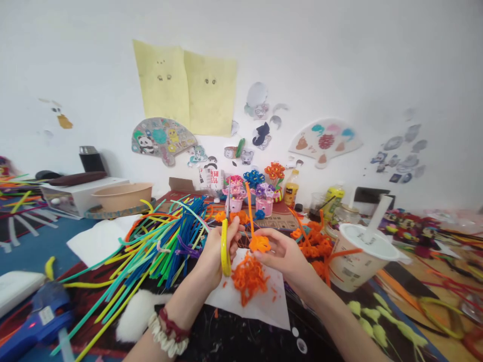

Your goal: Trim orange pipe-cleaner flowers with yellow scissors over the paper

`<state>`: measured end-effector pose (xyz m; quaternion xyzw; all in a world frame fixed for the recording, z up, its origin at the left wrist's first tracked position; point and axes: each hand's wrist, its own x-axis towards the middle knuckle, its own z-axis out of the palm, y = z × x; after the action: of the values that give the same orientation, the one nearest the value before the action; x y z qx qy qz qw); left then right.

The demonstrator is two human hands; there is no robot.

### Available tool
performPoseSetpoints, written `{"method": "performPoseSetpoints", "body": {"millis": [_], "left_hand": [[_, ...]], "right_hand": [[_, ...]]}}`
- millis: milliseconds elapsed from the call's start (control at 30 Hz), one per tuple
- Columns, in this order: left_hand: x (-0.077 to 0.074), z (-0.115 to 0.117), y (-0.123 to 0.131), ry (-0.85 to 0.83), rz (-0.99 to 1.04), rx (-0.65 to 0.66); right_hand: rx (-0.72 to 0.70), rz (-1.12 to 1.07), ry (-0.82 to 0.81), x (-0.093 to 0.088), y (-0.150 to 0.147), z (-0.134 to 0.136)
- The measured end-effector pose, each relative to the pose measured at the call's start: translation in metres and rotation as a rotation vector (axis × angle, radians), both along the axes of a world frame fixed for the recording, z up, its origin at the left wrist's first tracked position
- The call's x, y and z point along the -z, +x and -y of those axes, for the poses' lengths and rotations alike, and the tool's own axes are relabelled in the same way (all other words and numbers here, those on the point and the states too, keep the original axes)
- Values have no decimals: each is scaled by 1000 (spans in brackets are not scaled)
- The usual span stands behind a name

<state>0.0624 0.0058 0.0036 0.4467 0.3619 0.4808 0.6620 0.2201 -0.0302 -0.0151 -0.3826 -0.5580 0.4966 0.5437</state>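
Note:
My left hand [225, 241] is closed on yellow-handled scissors [225, 246], whose blades point upward. To its right, my right hand [277, 251] pinches an orange fuzzy flower [259, 243] with a long orange stem standing up from it. The scissors and the flower are apart. Below both hands, a pile of short orange pieces [249, 279] rests on a white sheet [273, 306]. More orange fuzzy shapes [315, 244] lie to the right of my right hand.
Bundled colored stems [177, 251] lie at the left, near a blue glue gun [41, 322] and white fluff [138, 314]. Small flower pots [264, 206] stand at the back. A lidded white cup [350, 266] is at the right, with pale green pieces [377, 322] in front.

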Motion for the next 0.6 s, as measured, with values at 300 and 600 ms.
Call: {"method": "performPoseSetpoints", "body": {"millis": [300, 600], "left_hand": [[-7, 13, 14, 201, -183, -143], [-10, 16, 12, 297, -298, -74]], "right_hand": [[178, 42, 94, 5, -7, -5], [55, 167, 67, 6, -10, -3]]}}
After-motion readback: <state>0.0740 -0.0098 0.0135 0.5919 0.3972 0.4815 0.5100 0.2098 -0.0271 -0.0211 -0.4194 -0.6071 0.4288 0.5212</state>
